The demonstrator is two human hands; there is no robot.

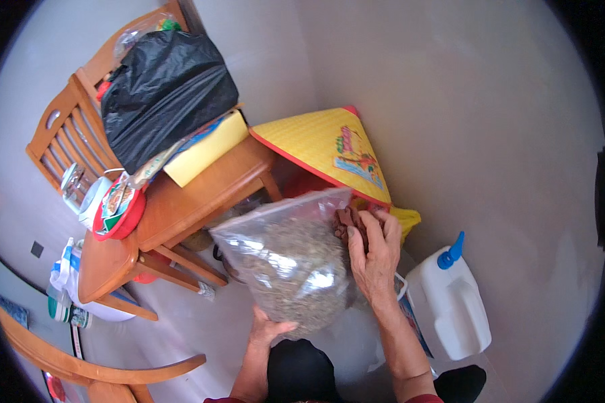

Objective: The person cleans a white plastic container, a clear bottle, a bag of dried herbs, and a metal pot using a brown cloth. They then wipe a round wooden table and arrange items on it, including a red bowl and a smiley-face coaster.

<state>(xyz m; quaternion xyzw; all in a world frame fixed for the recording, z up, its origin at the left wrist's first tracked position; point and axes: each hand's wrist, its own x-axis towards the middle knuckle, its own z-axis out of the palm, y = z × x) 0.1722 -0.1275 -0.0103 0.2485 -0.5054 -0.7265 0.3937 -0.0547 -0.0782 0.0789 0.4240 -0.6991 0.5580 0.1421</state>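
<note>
A large clear plastic bag, filled with dry grey-green, herb-like bits, is tilted in front of me. My left hand grips its lower end, with the thumb over the plastic. Against the bag's upper right side, my right hand curls its fingers round a wrinkled reddish-brown thing. What that thing is I cannot make out, and the fingers hide part of it. The bag's flat upper edge stretches left from near the right hand.
Wooden chairs on the left carry a black plastic bag, a yellow box and a red basket. A yellow conical hat leans by the wall. On the right stands a white jug with a blue spout.
</note>
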